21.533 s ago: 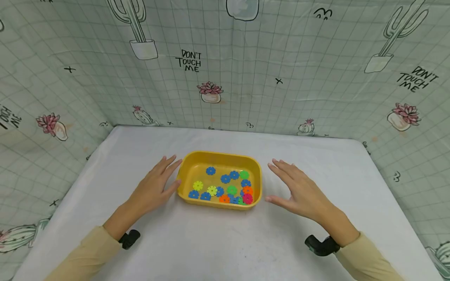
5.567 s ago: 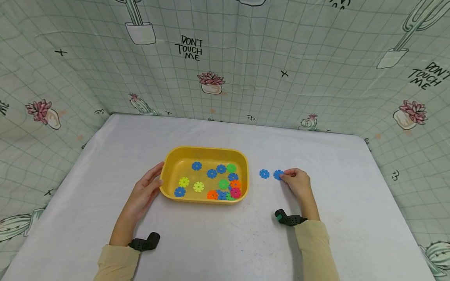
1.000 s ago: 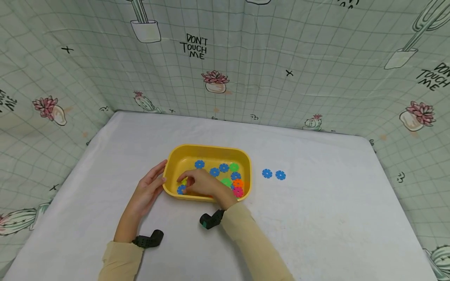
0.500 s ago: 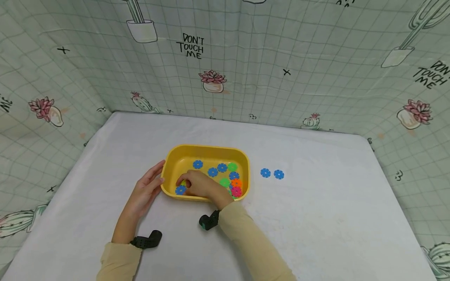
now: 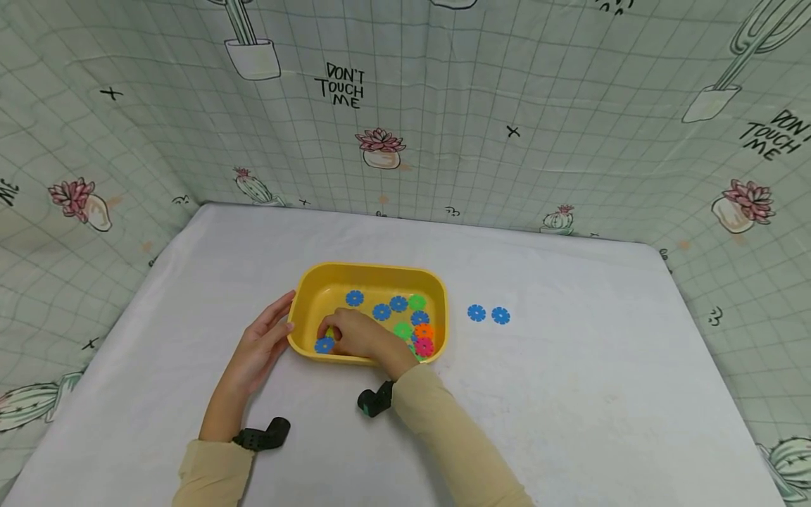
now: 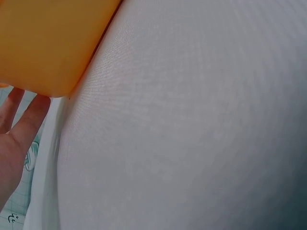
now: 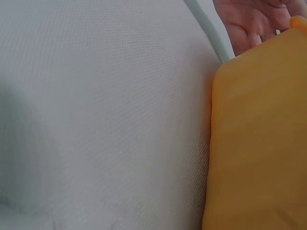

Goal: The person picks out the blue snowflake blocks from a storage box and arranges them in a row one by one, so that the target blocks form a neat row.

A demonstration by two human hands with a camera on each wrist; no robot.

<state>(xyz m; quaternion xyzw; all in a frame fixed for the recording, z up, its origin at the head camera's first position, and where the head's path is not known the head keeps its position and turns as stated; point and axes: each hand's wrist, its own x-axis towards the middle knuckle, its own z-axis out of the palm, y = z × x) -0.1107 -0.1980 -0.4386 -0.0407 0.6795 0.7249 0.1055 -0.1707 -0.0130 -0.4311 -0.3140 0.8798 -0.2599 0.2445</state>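
Observation:
A yellow plastic tray point(image 5: 329, 276) stands on the white-covered table, with flower-shaped snowflake discs inside in blue point(image 5: 355, 298), green point(image 5: 416, 302), orange point(image 5: 424, 331) and pink point(image 5: 424, 346). My right hand point(image 5: 362, 334) reaches into its left front part, fingers curled round a yellow snowflake disc point(image 5: 329, 332) that is partly covered. A blue disc point(image 5: 324, 345) lies by the fingertips. My left hand point(image 5: 256, 350) rests against the tray's left end with fairly straight fingers; in the left wrist view its fingers point(image 6: 33, 115) touch the tray wall. The right hand hides some discs.
Two blue snowflake discs point(image 5: 476, 313) lie side by side on the table, right of the tray. White cloth point(image 5: 583, 366) covers the table, and a patterned curtain point(image 5: 469, 141) hangs behind it. Each wrist wears a black camera point(image 5: 375, 399).
Since 5.6 s ago my right hand has left the second blue disc on the table and moved left into the tray. Over the last second it stays around the yellow disc. My left hand keeps still.

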